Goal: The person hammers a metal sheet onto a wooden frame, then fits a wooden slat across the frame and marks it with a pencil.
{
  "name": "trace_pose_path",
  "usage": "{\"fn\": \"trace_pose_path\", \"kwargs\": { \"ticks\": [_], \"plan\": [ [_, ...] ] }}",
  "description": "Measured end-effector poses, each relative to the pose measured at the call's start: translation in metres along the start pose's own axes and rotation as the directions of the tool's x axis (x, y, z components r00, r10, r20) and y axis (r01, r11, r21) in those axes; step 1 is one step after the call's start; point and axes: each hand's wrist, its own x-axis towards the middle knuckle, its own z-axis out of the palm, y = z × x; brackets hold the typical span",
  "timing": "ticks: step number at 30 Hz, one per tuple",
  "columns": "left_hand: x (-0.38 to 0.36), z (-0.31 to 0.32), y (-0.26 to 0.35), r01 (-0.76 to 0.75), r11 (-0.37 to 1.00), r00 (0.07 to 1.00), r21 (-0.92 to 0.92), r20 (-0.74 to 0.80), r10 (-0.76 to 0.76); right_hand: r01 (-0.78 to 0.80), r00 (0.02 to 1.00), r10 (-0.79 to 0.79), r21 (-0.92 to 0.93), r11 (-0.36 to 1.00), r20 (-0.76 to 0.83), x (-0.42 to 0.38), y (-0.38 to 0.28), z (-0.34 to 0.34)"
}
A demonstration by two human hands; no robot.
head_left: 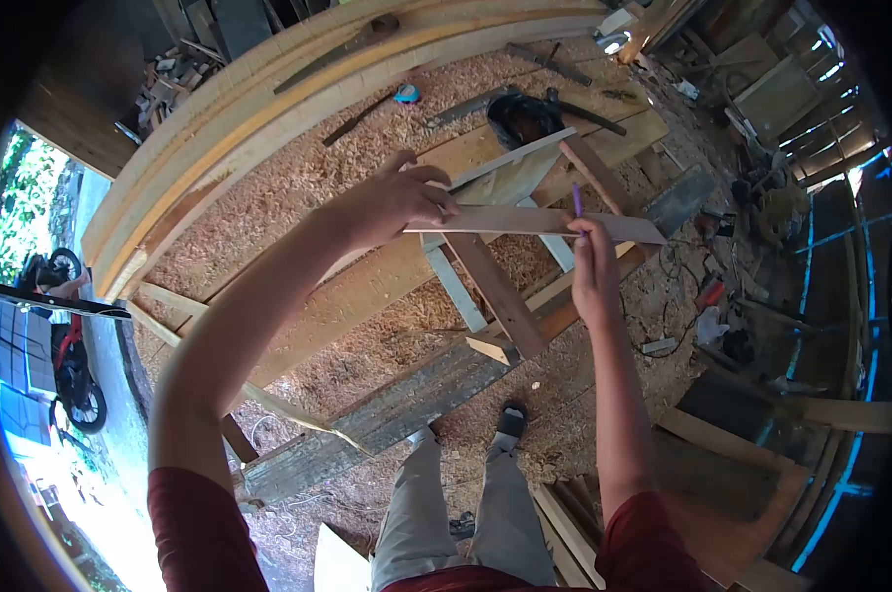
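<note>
left hand (401, 202) grasped a wooden strip (510, 220) near its left end. right hand (593, 266) clasped a purple pen (577, 200) at the strip's edge. strip spanned above a brown board (493, 291); contact unclear. wood shavings (244, 237) lay around.

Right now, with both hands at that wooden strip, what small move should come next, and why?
Probably make a short mark on the wooden strip with the purple pencil: the right hand holds the pencil at the strip, while the left hand seems to steady it farther along. Any existing mark is too small to tell.
</note>
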Motion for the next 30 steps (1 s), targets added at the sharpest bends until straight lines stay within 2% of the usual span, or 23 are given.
{"fn": "trace_pose_path", "kwargs": {
  "ticks": [1, 5, 7, 8, 10, 13, 15, 17, 19, 21, 23, 24, 26, 27, 30],
  "plan": [
    [0.001, 0.000, -0.004, -0.036, 0.999, 0.999, -0.032, -0.015, 0.035, -0.010, 1.000, 0.010, -0.006, 1.000, 0.010, -0.001, 0.000, 0.002],
    [0.004, 0.004, -0.023, -0.098, 0.988, 0.995, -0.123, -0.032, 0.095, -0.274, 0.961, 0.265, 0.171, 0.947, 0.075, 0.001, -0.015, 0.000],
    [0.006, 0.006, -0.028, -0.120, 0.984, 0.993, -0.134, -0.029, 0.117, -0.146, 0.989, 0.144, 0.193, 0.970, 0.025, 0.000, -0.006, 0.001],
    [0.006, 0.007, -0.028, -0.119, 0.984, 0.993, -0.131, -0.035, 0.116, -0.155, 0.988, 0.152, 0.189, 0.970, 0.027, -0.001, -0.006, 0.004],
    [0.005, 0.004, -0.023, -0.093, 0.989, 0.995, -0.116, -0.036, 0.089, -0.072, 0.996, 0.077, 0.113, 0.991, -0.043, -0.002, -0.013, 0.005],
    [-0.002, 0.010, -0.018, -0.078, 0.995, 0.991, -0.068, -0.118, 0.070, -0.093, 0.995, 0.092, 0.041, 0.995, 0.028, 0.000, -0.040, 0.011],
    [-0.007, 0.016, -0.010, -0.052, 0.999, 0.988, -0.012, -0.144, 0.049, -0.049, 0.998, 0.048, 0.028, 0.998, 0.047, 0.007, -0.044, 0.018],
    [-0.012, 0.022, 0.006, -0.022, 0.998, 0.985, 0.052, -0.170, 0.031, 0.000, 0.997, 0.008, -0.106, 0.994, 0.079, 0.011, -0.042, 0.022],
    [-0.017, 0.028, 0.032, 0.181, 0.977, 0.960, 0.115, -0.236, -0.150, 0.012, 0.996, -0.004, -0.098, 0.995, 0.084, 0.011, -0.035, 0.021],
    [-0.020, 0.035, 0.055, 0.227, 0.961, 0.951, 0.159, -0.250, -0.183, 0.036, 0.995, -0.034, -0.028, 0.999, 0.095, 0.011, -0.030, 0.018],
    [-0.018, 0.054, 0.079, 0.476, 0.878, 0.843, 0.047, -0.311, -0.440, 0.044, 0.991, -0.041, -0.015, 0.999, 0.125, 0.014, -0.032, 0.012],
    [-0.015, 0.057, 0.093, 0.486, 0.872, 0.835, 0.050, -0.322, -0.447, 0.030, 0.986, -0.032, 0.016, 0.999, 0.162, 0.015, -0.031, 0.008],
    [-0.008, 0.058, 0.117, 0.645, 0.764, 0.718, 0.004, -0.345, -0.605, 0.032, 0.972, -0.041, 0.043, 0.999, 0.231, 0.021, -0.030, -0.002],
    [-0.005, 0.057, 0.125, 0.658, 0.753, 0.706, 0.007, -0.355, -0.613, 0.048, 0.969, -0.059, 0.052, 0.997, 0.238, 0.023, -0.027, -0.005],
    [0.008, 0.058, 0.143, 0.711, 0.681, 0.585, -0.175, -0.390, -0.711, 0.045, 0.933, -0.089, 0.130, 0.990, 0.350, 0.034, -0.013, -0.016]
  ]
}}
